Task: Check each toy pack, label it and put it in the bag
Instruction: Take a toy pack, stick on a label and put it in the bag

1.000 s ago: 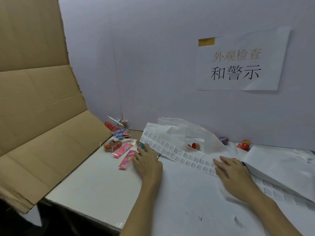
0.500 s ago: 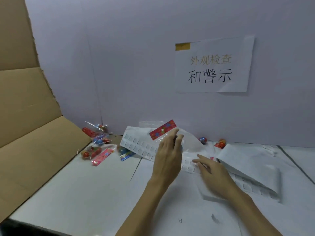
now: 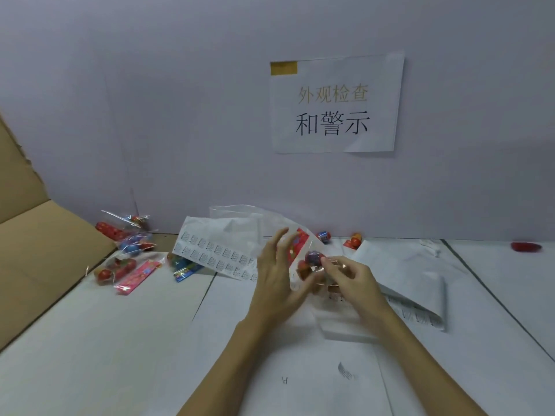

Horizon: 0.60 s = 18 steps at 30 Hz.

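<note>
Both hands hold one clear toy pack (image 3: 303, 258) with a red header card and small round toys above the middle of the table. My left hand (image 3: 277, 273) grips its left side with the fingers raised behind the card. My right hand (image 3: 348, 276) pinches the pack's right side with fingertips. A sheet of small printed labels (image 3: 214, 252) lies just behind and left of my hands. A clear plastic bag (image 3: 240, 216) rises behind the sheet. Several more toy packs (image 3: 129, 267) lie at the left by the cardboard.
A brown cardboard flap (image 3: 33, 250) slopes along the left edge. White paper sheets (image 3: 408, 274) lie folded to the right of my hands. Loose small toys (image 3: 354, 240) sit by the back wall, and a red item (image 3: 526, 247) lies far right. A printed sign (image 3: 335, 106) hangs on the wall.
My left hand lifted a toy pack from the left pile and carried it to the middle. My right hand left the label sheet and took hold of the pack's other side.
</note>
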Motion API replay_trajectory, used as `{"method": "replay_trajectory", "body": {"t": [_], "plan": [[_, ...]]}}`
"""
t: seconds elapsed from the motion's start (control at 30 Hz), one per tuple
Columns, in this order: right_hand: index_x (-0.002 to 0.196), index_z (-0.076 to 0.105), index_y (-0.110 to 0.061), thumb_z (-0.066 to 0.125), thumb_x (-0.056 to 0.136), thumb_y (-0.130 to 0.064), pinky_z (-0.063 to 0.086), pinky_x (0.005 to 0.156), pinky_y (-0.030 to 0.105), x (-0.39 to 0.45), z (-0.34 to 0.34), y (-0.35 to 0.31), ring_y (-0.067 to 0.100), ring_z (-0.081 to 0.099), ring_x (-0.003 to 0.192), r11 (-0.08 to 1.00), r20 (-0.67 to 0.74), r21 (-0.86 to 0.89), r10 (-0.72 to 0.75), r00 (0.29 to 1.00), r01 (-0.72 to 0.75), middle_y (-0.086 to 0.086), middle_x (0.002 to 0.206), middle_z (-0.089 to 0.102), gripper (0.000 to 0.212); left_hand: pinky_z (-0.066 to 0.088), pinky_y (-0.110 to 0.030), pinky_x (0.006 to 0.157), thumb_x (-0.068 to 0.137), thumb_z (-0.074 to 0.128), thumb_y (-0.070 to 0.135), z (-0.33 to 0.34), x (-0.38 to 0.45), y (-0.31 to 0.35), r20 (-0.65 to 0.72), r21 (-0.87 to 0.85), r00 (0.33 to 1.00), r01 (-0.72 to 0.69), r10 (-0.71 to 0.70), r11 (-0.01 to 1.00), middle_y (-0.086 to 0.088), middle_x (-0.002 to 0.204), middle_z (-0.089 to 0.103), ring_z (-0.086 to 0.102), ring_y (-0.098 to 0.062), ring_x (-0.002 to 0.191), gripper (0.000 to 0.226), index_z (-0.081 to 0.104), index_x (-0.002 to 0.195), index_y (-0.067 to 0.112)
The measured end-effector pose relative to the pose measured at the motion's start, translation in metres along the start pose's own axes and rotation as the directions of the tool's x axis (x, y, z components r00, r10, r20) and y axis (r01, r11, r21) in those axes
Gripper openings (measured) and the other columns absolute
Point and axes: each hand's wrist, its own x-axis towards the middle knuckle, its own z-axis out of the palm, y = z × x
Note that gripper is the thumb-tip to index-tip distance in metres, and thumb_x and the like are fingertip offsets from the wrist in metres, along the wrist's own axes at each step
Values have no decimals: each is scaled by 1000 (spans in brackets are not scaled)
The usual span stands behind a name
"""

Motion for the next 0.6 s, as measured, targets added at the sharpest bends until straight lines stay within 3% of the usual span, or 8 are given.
{"method": "replay_trajectory", "body": {"t": [0.07,0.13,0.2,0.3,0.4,0.5,0.6], "plan": [[98,81,-24,66,95,-50,63,80,35,-3,-3,-1,19,77,90,997,44,-73,-30,999,33,1,90,80,30,33,-22,116,96,65,56,-3,3,2,-95,-151,971,203,-219,967,8,150,44,42,-8,140,67,42,150,24],[95,81,-19,63,90,-58,65,80,37,-6,-2,-3,17,78,86,995,69,-98,-14,998,21,0,87,80,43,50,-21,98,94,65,53,-10,8,5,-19,-386,880,431,-474,816,10,130,61,59,-9,123,53,53,140,28],[90,79,-13,58,87,-64,64,77,36,-8,0,-5,15,77,80,988,68,-151,-5,998,16,1,82,79,56,55,-19,80,92,65,50,-13,10,2,88,-505,802,547,-590,668,8,106,73,70,-16,106,33,69,117,29],[85,78,-10,51,87,-67,60,72,36,-9,2,-6,15,76,73,984,55,-180,8,998,2,3,78,78,63,53,-23,75,98,67,39,-17,9,-2,108,-486,780,582,-616,652,2,88,76,71,-15,86,23,79,95,19],[91,80,-15,52,92,-60,65,75,41,-9,1,-6,22,78,82,991,74,-129,32,997,-22,4,85,79,53,54,-20,70,104,60,31,-16,9,-1,76,-476,808,545,-585,691,4,82,73,68,-10,79,25,76,95,15],[91,79,-29,52,92,-57,66,71,34,-11,1,-10,15,78,83,993,92,-109,46,995,-35,-2,85,79,39,59,-26,72,108,52,25,-12,9,-1,-11,-408,854,472,-521,782,3,88,72,70,-13,84,25,72,100,13],[74,73,-20,47,92,-63,55,57,25,-15,1,-11,10,67,55,972,56,-235,-4,998,17,-6,59,67,54,62,-30,76,107,52,22,-8,9,-1,-63,-384,873,427,-484,819,-2,94,72,71,-20,90,23,70,102,10]]}}
